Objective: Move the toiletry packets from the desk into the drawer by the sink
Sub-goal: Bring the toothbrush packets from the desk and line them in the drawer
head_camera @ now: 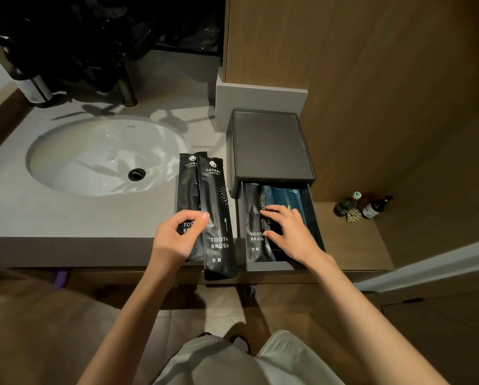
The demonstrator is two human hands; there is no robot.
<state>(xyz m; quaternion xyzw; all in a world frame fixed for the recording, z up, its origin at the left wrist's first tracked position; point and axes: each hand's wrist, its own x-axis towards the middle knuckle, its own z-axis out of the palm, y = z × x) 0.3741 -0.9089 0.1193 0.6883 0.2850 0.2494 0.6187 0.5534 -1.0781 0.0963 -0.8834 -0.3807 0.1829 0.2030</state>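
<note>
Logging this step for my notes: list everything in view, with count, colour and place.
toothbrush packets: two, black, held over the counter edge, left of the drawer
drawer packet: one, black, left side of the drawer
blue packets: count unclear, blue, in the drawer under the right hand
drawer: one, dark grey, pulled open, right of the sink
sink: one, white, in the grey counter
bottles: about three, green and brown, ledge far right
left hand: grips the toothbrush packets
right hand: fingers rest on the drawer's contents
</note>
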